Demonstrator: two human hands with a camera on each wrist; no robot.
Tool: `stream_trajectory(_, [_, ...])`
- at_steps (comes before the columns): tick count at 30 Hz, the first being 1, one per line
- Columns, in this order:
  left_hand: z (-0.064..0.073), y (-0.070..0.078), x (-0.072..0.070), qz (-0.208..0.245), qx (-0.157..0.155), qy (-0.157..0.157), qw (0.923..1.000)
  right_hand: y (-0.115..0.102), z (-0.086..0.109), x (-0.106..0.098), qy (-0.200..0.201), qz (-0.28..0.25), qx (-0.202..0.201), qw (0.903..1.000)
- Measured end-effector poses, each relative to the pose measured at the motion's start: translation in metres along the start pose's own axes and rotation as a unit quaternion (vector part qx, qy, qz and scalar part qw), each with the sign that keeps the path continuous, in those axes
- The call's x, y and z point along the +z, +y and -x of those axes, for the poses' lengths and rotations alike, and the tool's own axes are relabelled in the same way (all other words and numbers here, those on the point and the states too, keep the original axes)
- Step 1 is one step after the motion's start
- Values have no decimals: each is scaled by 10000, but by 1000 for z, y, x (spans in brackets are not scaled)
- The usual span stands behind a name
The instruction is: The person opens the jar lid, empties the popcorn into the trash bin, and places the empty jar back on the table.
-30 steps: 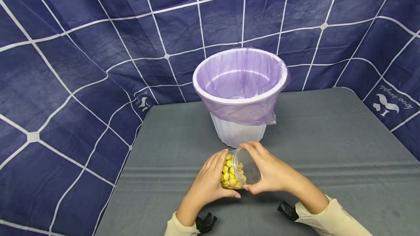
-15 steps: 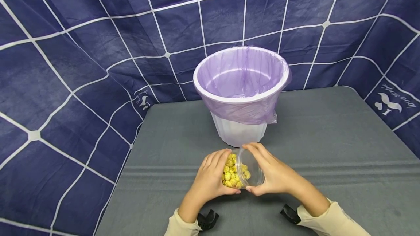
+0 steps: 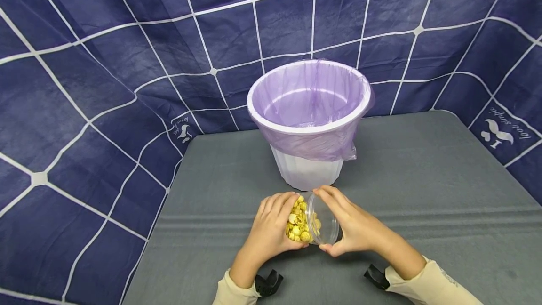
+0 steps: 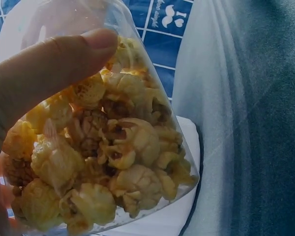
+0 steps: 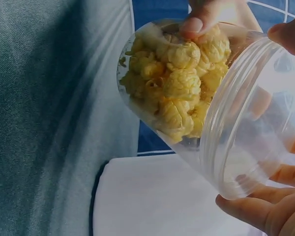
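Note:
A clear plastic jar (image 3: 296,222) lies tilted on its side in the head view, partly filled with yellow popcorn (image 5: 177,88). My left hand (image 3: 271,225) grips the jar's body, with the thumb (image 4: 64,59) across its wall in the left wrist view. At the jar's right end, my right hand (image 3: 351,222) holds the rim of a clear lid (image 3: 328,225) between thumb and fingers. Ribbed rings of the rim show in the right wrist view. Whether lid and jar still touch all round, I cannot tell.
Just beyond the hands stands a white bin (image 3: 306,173) lined with a purple plastic bag (image 3: 305,145). Both rest on a grey cloth surface (image 3: 211,192). Dark blue cloth (image 3: 139,74) with white lines hangs behind and at both sides.
My right hand and the lid have shifted slightly to the right and tilted. The popcorn has shifted a little inside the jar, which my left hand still holds.

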State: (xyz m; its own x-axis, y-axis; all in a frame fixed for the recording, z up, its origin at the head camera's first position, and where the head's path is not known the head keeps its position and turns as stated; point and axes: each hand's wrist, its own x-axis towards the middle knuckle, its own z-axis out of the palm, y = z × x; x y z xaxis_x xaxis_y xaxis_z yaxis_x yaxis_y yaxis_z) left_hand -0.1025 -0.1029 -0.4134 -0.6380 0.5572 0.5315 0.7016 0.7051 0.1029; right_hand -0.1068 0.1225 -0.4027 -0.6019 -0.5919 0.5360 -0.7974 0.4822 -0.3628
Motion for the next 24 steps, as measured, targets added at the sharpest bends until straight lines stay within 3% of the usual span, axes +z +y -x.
stream_trajectory(7, [-1, 0, 2, -6, 80, 131, 9999, 2, 2, 1, -76, 110, -97, 9999])
stream_trajectory(14, [2, -1, 2, 382, -43, -152, 9991, -1, 3, 3, -232, 400, -713, 9964])
stream_trajectory(16, [4, -2, 2, 424, -84, -198, 9989, -2, 3, 2, -375, 311, -705, 9963])
stream_trajectory(19, [5, -2, 3, 359, -197, -182, 9990, -5, 3, -2, -641, 52, -155, 9978])
stream_trajectory(21, [5, -3, 2, 276, -258, -128, 9992, -9, 3, -3, -725, -138, 474, 9961])
stream_trajectory(24, [6, -4, 1, 182, -323, -94, 9993, -16, 4, -4, -706, -297, 1486, 9859])
